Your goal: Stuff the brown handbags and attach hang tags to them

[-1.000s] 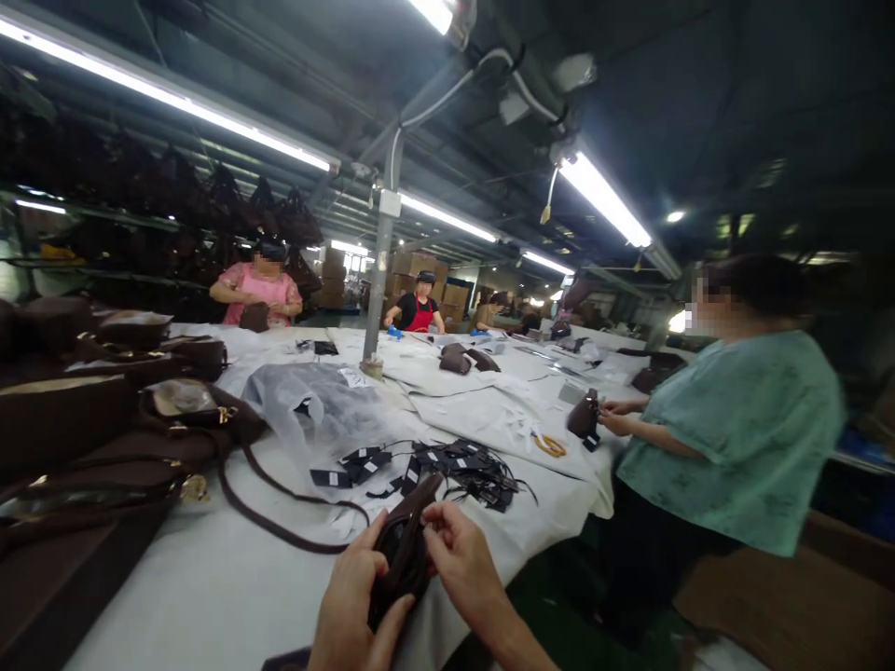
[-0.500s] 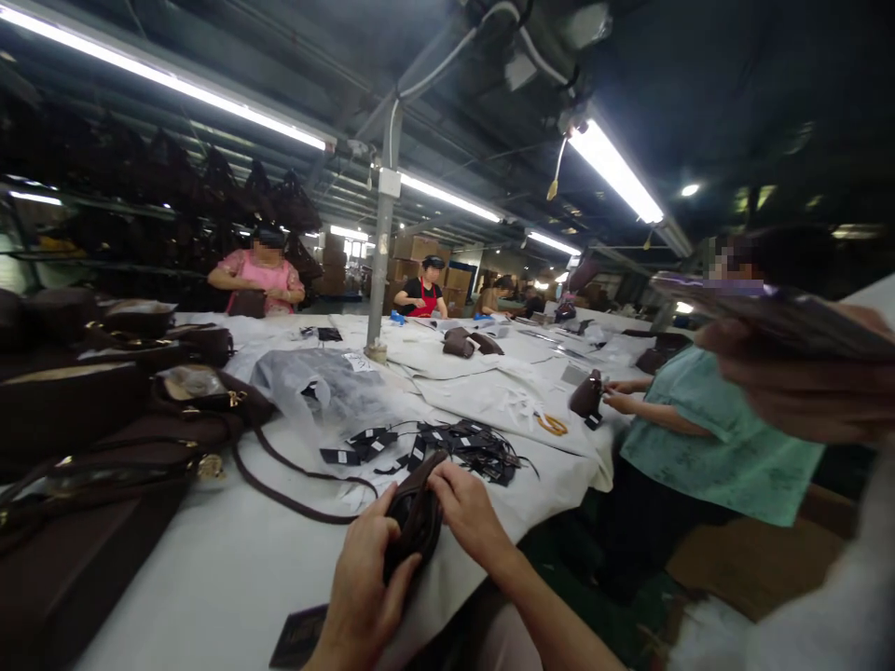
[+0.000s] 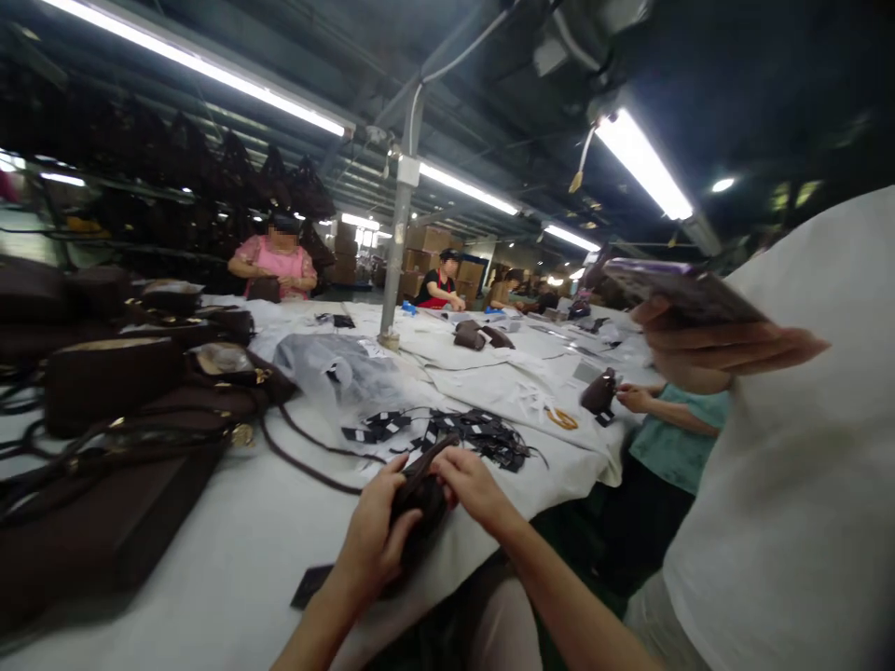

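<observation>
A small dark brown pouch-like bag (image 3: pixel 428 503) is between my hands at the near edge of the white-covered table (image 3: pixel 230 559). My left hand (image 3: pixel 381 527) is closed around its left side, thumb toward me. At its upper right edge, my right hand (image 3: pixel 470 480) pinches the material with fingers together. The inside of the bag is dark and partly hidden by my fingers. Just beyond it lies a heap of black tags (image 3: pixel 475 433) with cords. A flat black piece (image 3: pixel 311 585) rests beside my left forearm.
Brown handbags (image 3: pixel 112 382) with straps are piled at left. A clear plastic bag (image 3: pixel 342 368) lies before a metal post (image 3: pixel 397 252). Orange-handled scissors (image 3: pixel 561 418) lie farther right. A person in white (image 3: pixel 790 438) stands close on my right, a hand holding a phone-like object (image 3: pixel 689 289). Co-workers sit around the table.
The view has shifted, so the table contents appear farther right. The person in white has come further into view at right. Both my hands still hold the brown bag, which has turned slightly.
</observation>
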A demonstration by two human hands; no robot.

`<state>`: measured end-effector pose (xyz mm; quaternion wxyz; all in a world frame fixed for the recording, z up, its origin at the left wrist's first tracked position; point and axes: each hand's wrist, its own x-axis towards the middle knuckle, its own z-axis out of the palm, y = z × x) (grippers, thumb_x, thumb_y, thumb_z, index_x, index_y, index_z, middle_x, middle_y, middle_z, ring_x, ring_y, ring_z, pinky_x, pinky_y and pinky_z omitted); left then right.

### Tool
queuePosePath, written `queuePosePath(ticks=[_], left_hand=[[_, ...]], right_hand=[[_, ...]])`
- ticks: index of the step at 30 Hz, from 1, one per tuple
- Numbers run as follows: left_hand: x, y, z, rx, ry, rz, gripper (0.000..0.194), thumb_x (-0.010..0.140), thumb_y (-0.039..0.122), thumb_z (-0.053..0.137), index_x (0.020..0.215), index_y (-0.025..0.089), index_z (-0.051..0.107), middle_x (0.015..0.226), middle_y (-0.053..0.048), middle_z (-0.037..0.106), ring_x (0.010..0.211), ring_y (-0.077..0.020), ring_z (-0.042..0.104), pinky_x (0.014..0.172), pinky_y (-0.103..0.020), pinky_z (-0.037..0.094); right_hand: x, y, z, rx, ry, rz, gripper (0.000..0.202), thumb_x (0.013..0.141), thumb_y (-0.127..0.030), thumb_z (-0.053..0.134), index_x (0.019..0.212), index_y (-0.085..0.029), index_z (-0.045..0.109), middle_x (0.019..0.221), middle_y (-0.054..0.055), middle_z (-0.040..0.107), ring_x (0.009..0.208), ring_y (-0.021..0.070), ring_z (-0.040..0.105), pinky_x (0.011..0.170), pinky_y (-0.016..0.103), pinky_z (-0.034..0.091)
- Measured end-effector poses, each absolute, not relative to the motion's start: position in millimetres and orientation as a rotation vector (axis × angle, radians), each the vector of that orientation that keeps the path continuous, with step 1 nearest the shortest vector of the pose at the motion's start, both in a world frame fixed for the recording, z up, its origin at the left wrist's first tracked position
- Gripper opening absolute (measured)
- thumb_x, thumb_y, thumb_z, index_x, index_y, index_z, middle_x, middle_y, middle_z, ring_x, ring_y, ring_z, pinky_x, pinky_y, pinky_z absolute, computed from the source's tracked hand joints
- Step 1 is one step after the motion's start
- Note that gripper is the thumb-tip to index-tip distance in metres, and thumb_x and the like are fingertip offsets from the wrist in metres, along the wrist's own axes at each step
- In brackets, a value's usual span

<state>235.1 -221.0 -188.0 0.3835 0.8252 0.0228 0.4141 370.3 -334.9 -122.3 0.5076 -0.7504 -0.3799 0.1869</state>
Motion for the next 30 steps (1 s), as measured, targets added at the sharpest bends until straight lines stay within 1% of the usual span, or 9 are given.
queuePosePath(ticks=[4, 8, 11, 14, 18, 20, 24, 27, 30], left_hand=[[234, -229, -194, 1.861, 0.109, 0.94, 0.05, 0.072, 0.012, 0.066, 0.118, 0.02, 0.048, 0.141, -0.014, 0.047, 0.129, -0.0299, 0.047, 0.108, -0.048, 0.036], [232, -236, -195, 1.752, 0.131, 0.933, 0.071, 0.071, 0.007, 0.063, 0.134, 0.021, 0.032, 0.135, -0.011, 0.05, 0.124, -0.0252, 0.049, 0.109, -0.044, 0.035], [229, -236, -184, 1.786, 0.122, 0.925, 0.071, 0.074, 0.006, 0.06, 0.135, 0.021, 0.029, 0.129, -0.01, 0.053, 0.119, -0.0239, 0.051, 0.106, -0.042, 0.037], [224, -232, -172, 1.842, 0.077, 0.862, 0.071, 0.075, 0.006, 0.06, 0.136, 0.022, 0.028, 0.128, -0.01, 0.053, 0.118, -0.024, 0.052, 0.105, -0.041, 0.038], [217, -228, -167, 1.891, 0.07, 0.776, 0.062, 0.073, 0.004, 0.062, 0.128, 0.022, 0.039, 0.124, -0.008, 0.056, 0.115, -0.0239, 0.054, 0.102, -0.04, 0.041], [216, -227, -167, 1.894, 0.098, 0.78, 0.061, 0.072, 0.004, 0.063, 0.126, 0.022, 0.039, 0.123, -0.008, 0.057, 0.112, -0.0236, 0.055, 0.1, -0.039, 0.042], [216, -227, -167, 1.894, 0.075, 0.734, 0.063, 0.077, 0.008, 0.062, 0.132, 0.022, 0.032, 0.125, -0.01, 0.057, 0.109, -0.0218, 0.058, 0.098, -0.039, 0.043], [215, -226, -172, 1.837, 0.048, 0.734, 0.07, 0.075, 0.012, 0.068, 0.134, 0.022, 0.032, 0.131, -0.011, 0.055, 0.118, -0.0242, 0.054, 0.103, -0.04, 0.04], [211, -224, -179, 1.832, 0.098, 0.748, 0.068, 0.074, 0.019, 0.073, 0.135, 0.02, 0.04, 0.139, -0.013, 0.05, 0.129, -0.0283, 0.047, 0.11, -0.044, 0.034]], right_hand=[[379, -336, -128, -1.751, -0.923, 0.54, 0.033, 0.08, -0.049, 0.054, 0.065, -0.02, 0.05, 0.052, -0.006, 0.048, 0.04, 0.0073, 0.043, 0.04, 0.02, 0.033], [371, -340, -124, -1.731, -0.974, 0.564, 0.036, 0.08, -0.051, 0.055, 0.063, -0.02, 0.05, 0.048, -0.006, 0.048, 0.039, 0.0073, 0.042, 0.041, 0.021, 0.034], [362, -342, -115, -1.686, -0.966, 0.6, 0.038, 0.08, -0.053, 0.056, 0.063, -0.02, 0.049, 0.049, -0.006, 0.048, 0.038, 0.0065, 0.041, 0.041, 0.021, 0.032], [361, -345, -110, -1.601, -0.885, 0.703, 0.042, 0.073, -0.058, 0.063, 0.065, -0.018, 0.051, 0.054, -0.006, 0.05, 0.039, 0.0047, 0.04, 0.04, 0.02, 0.03], [360, -348, -109, -1.547, -0.795, 0.823, 0.047, 0.066, -0.061, 0.069, 0.064, -0.017, 0.05, 0.055, -0.006, 0.05, 0.038, 0.0037, 0.039, 0.038, 0.019, 0.028], [352, -346, -109, -1.541, -0.829, 0.818, 0.046, 0.068, -0.06, 0.068, 0.065, -0.017, 0.05, 0.055, -0.006, 0.051, 0.038, 0.0039, 0.04, 0.039, 0.019, 0.028], [331, -339, -107, -1.571, -0.969, 0.786, 0.041, 0.079, -0.055, 0.059, 0.064, -0.018, 0.05, 0.046, -0.007, 0.047, 0.038, 0.0054, 0.04, 0.042, 0.02, 0.031], [328, -338, -105, -1.585, -0.99, 0.828, 0.042, 0.079, -0.056, 0.059, 0.062, -0.018, 0.05, 0.047, -0.006, 0.047, 0.038, 0.0055, 0.04, 0.042, 0.02, 0.031], [334, -339, -103, -1.57, -0.998, 0.859, 0.044, 0.076, -0.059, 0.06, 0.063, -0.018, 0.05, 0.053, -0.005, 0.05, 0.039, 0.0052, 0.041, 0.041, 0.021, 0.029]])
